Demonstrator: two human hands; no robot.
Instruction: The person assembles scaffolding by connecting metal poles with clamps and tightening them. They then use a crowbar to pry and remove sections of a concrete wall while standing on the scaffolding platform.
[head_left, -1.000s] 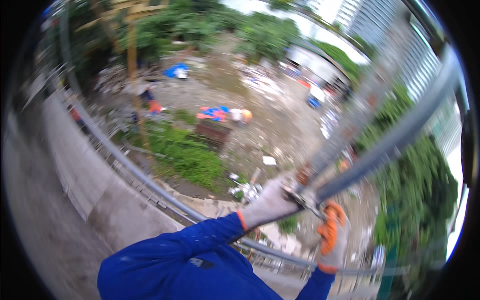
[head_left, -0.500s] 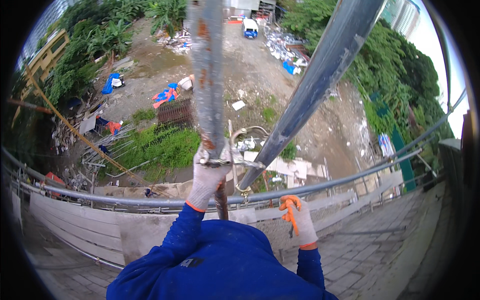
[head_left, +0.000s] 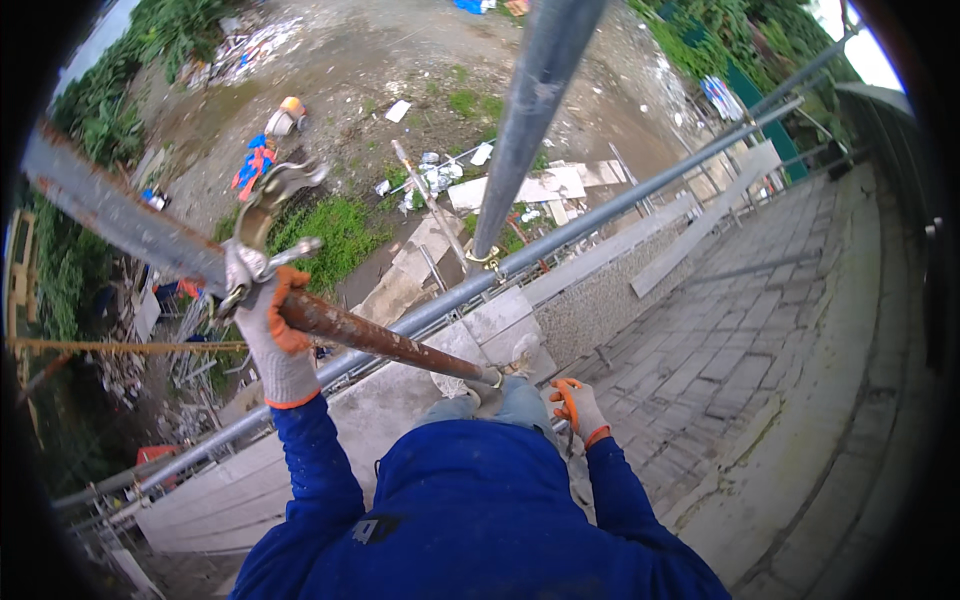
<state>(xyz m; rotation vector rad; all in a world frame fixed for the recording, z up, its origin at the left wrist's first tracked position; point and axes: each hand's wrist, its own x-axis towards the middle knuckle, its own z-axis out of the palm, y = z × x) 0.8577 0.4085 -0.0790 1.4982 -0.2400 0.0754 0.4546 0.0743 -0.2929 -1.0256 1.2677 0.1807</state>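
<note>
A rusty steel scaffold pole [head_left: 385,343] slants from the upper left down to a spot beside my feet. My left hand [head_left: 275,345], in a white and orange glove, is wrapped round it. Just above that hand, an opened metal scaffold clamp [head_left: 262,215] sits on the pole. My right hand [head_left: 580,408], gloved alike, is held low at my right side with its fingers curled. Something thin and dark shows beneath those fingers, too small to name. Ahead of me a second grey pole [head_left: 520,140] rises from a brass-coloured clamp [head_left: 485,258] at the rail.
A grey horizontal scaffold tube [head_left: 620,208] runs across in front of me, with a deep drop to littered ground [head_left: 350,75] beyond it. Planks [head_left: 390,400] lie under my feet. A block-patterned surface [head_left: 730,330] extends on the right. A yellow rope [head_left: 120,345] crosses at left.
The rusty pole has gone from upright to leaning left, with my left hand still on it. My view has turned and dipped toward my feet. The right hand stays low, fingers curled.
</note>
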